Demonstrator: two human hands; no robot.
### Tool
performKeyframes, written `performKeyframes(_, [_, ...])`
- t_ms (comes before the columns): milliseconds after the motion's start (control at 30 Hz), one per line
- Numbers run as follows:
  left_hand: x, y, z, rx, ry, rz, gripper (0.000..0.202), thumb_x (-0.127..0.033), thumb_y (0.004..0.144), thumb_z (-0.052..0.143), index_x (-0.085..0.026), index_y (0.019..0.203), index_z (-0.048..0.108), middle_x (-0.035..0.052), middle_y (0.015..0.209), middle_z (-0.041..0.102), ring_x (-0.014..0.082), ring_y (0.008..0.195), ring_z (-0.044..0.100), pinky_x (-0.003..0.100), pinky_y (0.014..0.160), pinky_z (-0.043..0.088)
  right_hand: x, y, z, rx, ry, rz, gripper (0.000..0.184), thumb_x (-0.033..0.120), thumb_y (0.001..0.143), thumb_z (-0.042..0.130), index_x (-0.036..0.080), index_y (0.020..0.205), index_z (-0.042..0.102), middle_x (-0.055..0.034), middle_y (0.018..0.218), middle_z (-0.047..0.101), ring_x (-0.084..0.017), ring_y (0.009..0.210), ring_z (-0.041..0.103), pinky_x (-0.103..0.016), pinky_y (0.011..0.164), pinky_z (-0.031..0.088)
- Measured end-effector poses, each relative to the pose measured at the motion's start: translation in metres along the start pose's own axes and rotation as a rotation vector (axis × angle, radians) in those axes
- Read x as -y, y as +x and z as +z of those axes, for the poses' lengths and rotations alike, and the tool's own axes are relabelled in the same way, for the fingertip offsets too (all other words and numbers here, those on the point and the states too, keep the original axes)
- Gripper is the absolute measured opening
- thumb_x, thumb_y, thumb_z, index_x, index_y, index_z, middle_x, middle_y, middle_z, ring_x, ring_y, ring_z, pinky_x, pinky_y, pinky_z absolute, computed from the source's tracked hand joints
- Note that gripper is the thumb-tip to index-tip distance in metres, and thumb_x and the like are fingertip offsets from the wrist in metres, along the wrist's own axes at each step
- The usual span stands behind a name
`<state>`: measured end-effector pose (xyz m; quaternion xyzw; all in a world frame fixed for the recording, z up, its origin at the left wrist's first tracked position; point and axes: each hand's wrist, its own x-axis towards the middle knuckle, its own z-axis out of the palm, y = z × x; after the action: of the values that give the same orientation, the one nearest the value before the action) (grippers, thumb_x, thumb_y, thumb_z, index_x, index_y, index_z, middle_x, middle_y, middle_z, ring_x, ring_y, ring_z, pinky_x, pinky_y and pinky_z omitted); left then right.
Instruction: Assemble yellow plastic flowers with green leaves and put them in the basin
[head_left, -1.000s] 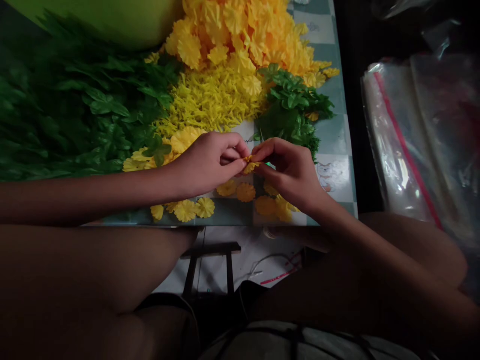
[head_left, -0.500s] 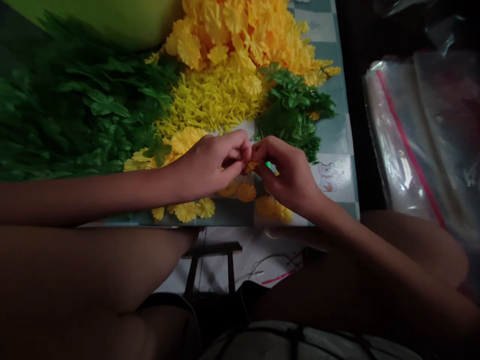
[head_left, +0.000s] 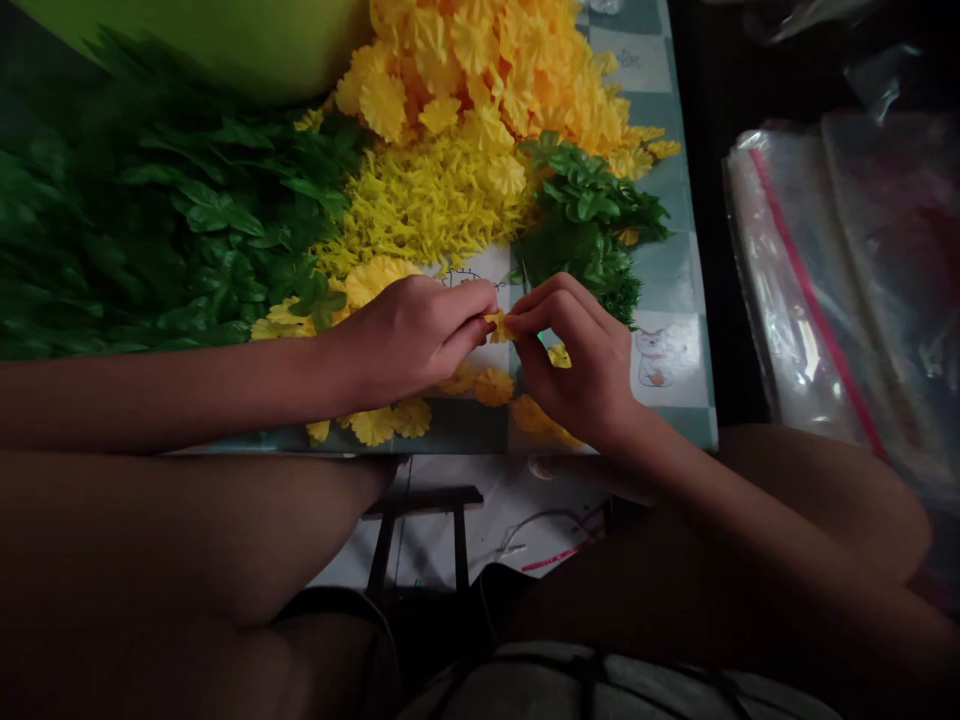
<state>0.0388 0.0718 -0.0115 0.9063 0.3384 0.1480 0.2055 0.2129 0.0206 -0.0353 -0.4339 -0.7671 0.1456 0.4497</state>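
Note:
A small yellow artificial flower piece [head_left: 500, 325] is pinched between my two hands over the table. My left hand [head_left: 420, 335] closes thumb and forefinger on its left side. My right hand [head_left: 574, 350] grips its right side with bent fingers, and a thin needle-like tip [head_left: 526, 275] sticks up behind those fingers. Loose yellow petal discs [head_left: 493, 386] lie on the table just below the hands. Past the fingertips is a heap of small yellow flower pieces [head_left: 427, 195].
Green artificial leaves [head_left: 217, 210] cover the table's left side. Orange-yellow petals [head_left: 487, 60] are piled at the back, before a lime-green container [head_left: 225, 40]. A smaller green bunch [head_left: 585, 200] lies right. Clear plastic bags [head_left: 817, 290] sit beyond the checkered table's [head_left: 694, 385] right edge.
My hands have drawn slightly apart, the right one shifting a little to the right. More of the yellow flower piece now shows between the fingertips.

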Motion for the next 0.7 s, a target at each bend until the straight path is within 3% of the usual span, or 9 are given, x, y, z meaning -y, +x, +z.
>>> performKeyframes(233, [0.005,-0.005,0.000,0.090,0.072,0.142,0.018,-0.022,0.087,0.039,-0.022,0.075,0.052,0.0011,0.059,0.053,0.0159,0.051,0.047,0.030,0.052,0.029,-0.003,-0.003,0.004,0.078,-0.031,0.021,0.018,0.007,0.085,0.041,0.024,0.085,0.044,-0.0040,0.082,0.055,-0.018,0.075,0.054,-0.032,0.065,0.045])
performKeyframes(333, [0.005,-0.006,-0.001,0.085,0.108,0.131,0.019,-0.025,0.088,0.039,-0.021,0.076,0.054,0.0016,0.059,0.054,0.0165,0.052,0.049,0.029,0.052,0.031,-0.005,0.001,0.004,0.174,0.034,0.080,0.015,0.008,0.084,0.041,0.023,0.089,0.043,-0.0034,0.082,0.057,-0.016,0.070,0.054,-0.028,0.062,0.043])
performKeyframes(433, [0.002,-0.002,-0.005,0.043,0.082,0.054,0.025,-0.028,0.091,0.038,-0.021,0.073,0.054,0.0004,0.057,0.054,0.0154,0.051,0.050,0.028,0.052,0.033,-0.005,0.005,0.002,0.195,0.098,0.173,0.015,0.009,0.083,0.042,0.023,0.080,0.040,0.0014,0.070,0.052,-0.012,0.058,0.048,-0.024,0.054,0.039])
performKeyframes(567, [0.002,0.018,-0.009,-0.075,-0.027,-0.121,0.026,-0.029,0.089,0.041,-0.019,0.071,0.057,0.0013,0.064,0.060,0.0150,0.059,0.055,0.027,0.059,0.039,0.002,0.004,-0.001,0.146,0.076,0.205,0.017,0.006,0.079,0.044,0.023,0.080,0.040,0.0016,0.070,0.052,-0.012,0.060,0.049,-0.024,0.056,0.039])
performKeyframes(700, [0.008,0.052,-0.003,-0.107,-0.108,-0.079,0.010,-0.025,0.081,0.054,-0.017,0.080,0.060,0.0019,0.075,0.065,0.0160,0.069,0.059,0.027,0.066,0.043,0.011,-0.008,-0.007,0.181,0.061,0.159,0.016,0.006,0.078,0.043,0.022,0.082,0.040,-0.0003,0.071,0.055,-0.013,0.061,0.051,-0.024,0.056,0.039])
